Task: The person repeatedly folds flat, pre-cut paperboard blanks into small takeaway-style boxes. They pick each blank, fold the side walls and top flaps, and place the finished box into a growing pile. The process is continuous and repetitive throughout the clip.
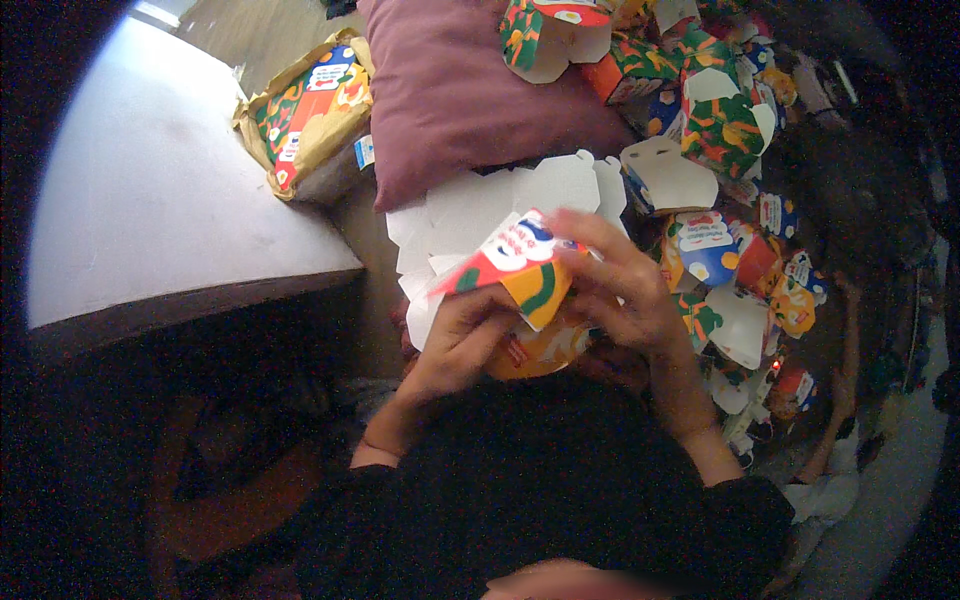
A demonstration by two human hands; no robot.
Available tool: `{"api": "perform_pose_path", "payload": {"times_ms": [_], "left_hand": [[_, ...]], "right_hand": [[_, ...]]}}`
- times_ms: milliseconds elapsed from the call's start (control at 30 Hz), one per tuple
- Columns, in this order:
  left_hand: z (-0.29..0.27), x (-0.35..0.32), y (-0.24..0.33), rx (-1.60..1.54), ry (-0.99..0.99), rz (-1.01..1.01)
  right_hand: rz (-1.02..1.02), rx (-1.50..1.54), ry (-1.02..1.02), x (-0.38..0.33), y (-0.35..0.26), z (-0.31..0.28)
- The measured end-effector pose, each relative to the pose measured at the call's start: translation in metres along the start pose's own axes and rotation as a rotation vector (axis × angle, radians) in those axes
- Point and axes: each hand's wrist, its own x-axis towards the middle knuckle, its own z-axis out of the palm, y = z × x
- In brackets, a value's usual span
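Note:
Close in front of my body I hold a small printed carton (505, 255), red, white and yellow with a green band. My left hand (462, 338) grips it from below, its fingers partly hidden behind the panel. My right hand (628, 285) is closed around its right side, with bent fingers on the edge, slightly blurred. Beneath the hands lies a yellow-orange printed carton (545, 352), partly hidden. Just beyond are flat unfolded carton blanks (480, 212), white side up, lying in a stack.
A mauve cushion (470, 100) lies beyond the blanks. Folded cartons (722, 125) are heaped to the right. At far left stands a white-topped table (180, 190); beside it a torn brown paper package (350, 100) holds printed cartons. Another person's arm (845, 370) is at the right.

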Motion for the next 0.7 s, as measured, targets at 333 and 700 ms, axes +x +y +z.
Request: {"api": "perform_pose_path", "payload": {"times_ms": [333, 700], "left_hand": [[0.006, 0.012, 0.0, -0.624, -0.201, -0.048], [0.002, 0.013, 0.002, -0.464, 0.016, -0.409]], "right_hand": [[0.205, 0.223, 0.353, 0.002, 0.011, 0.008], [-0.096, -0.145, 0.033, -0.01, 0.009, -0.016]]}}
